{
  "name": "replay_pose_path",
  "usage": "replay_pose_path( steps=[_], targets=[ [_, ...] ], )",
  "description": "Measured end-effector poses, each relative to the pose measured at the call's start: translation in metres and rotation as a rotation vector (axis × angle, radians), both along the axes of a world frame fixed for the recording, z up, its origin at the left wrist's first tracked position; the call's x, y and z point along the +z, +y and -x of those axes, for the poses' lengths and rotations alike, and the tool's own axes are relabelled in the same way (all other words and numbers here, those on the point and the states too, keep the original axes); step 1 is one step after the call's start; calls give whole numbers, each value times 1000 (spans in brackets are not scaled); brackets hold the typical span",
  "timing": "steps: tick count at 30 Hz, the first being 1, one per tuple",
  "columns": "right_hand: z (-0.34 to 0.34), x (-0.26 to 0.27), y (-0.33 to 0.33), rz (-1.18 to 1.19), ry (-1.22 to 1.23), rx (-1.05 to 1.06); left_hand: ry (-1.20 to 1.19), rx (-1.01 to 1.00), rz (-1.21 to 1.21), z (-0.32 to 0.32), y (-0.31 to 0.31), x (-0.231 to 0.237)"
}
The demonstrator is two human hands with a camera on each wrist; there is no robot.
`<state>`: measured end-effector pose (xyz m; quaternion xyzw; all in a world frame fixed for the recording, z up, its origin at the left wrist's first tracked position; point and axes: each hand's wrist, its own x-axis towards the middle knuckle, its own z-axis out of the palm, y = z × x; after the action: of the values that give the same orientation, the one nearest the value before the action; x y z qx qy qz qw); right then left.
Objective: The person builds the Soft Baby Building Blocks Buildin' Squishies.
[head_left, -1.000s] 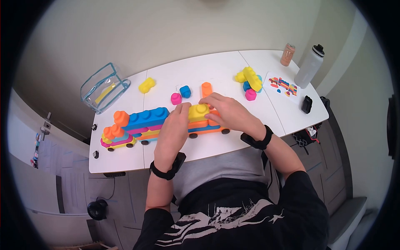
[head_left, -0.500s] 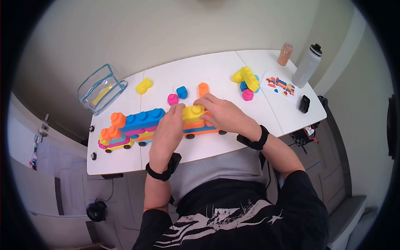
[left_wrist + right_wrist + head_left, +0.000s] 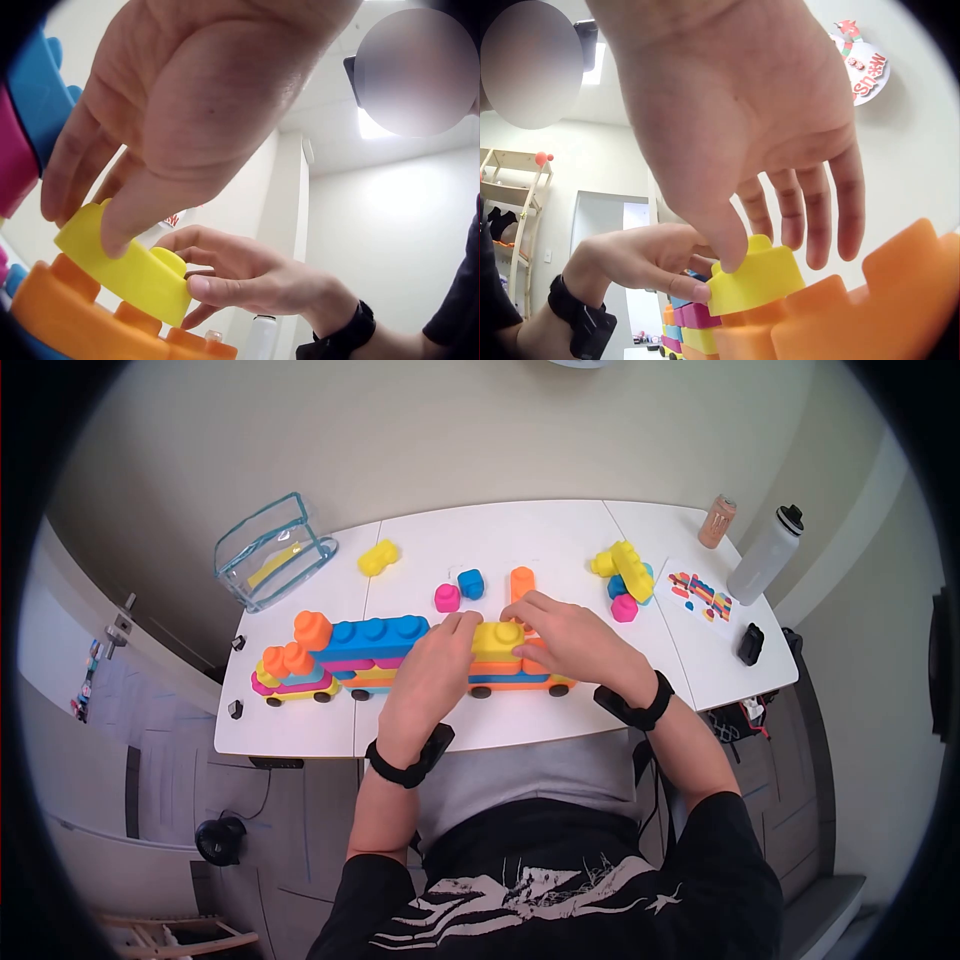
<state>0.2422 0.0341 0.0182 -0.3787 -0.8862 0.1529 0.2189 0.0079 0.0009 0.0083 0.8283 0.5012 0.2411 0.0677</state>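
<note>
A yellow building block [image 3: 497, 643] with rounded studs is held between both hands. My left hand [image 3: 428, 672] pinches its left end between thumb and fingers, and my right hand [image 3: 588, 648] grips the right end. In the left wrist view, the block [image 3: 135, 274] tilts just over the studs of an orange block [image 3: 67, 304], with a gap showing beneath. That orange block tops the right car of a toy train built from blocks on black wheels [image 3: 481, 693]. A long blue block [image 3: 372, 638] crowns the car to the left, partly behind my left hand.
Behind the train lie a pink block [image 3: 447, 598], a blue block [image 3: 470, 584], an orange block [image 3: 522, 582] and a yellow one [image 3: 378, 558]. A block pile [image 3: 630, 575], picture sheet [image 3: 702, 598], bottle [image 3: 765, 560] and can [image 3: 717, 522] are at right; a clear bag [image 3: 268, 560] stands left.
The head view has shifted, moving the whole scene slightly right in the picture. Both hands have kept hold of the yellow block above the right car, with little change in grip.
</note>
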Motion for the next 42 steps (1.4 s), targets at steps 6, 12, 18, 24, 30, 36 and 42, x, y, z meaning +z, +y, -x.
replay_pose_path(
  steps=[6,12,18,24,30,36,42],
  targets=[
    [5,-9,-2,18,24,-13,91,30,111,1,5,0],
    [-13,6,34,90,-72,-8,78,19,104,0,-2,1],
    [-72,-43,161,-62,-237,-385,64,-15,-58,-2,-22,13],
    [-95,-88,198,-222,-550,-558,87,-70,-10,-6,-31,31],
    [-97,-105,202,-278,-648,-587,84,-97,-48,-4,-29,30],
    [-100,-106,197,-324,-734,-545,92,-100,-5,-2,-28,28],
    [-93,-33,167,124,-214,-284,100,-69,6,9,-27,27]
  ],
)
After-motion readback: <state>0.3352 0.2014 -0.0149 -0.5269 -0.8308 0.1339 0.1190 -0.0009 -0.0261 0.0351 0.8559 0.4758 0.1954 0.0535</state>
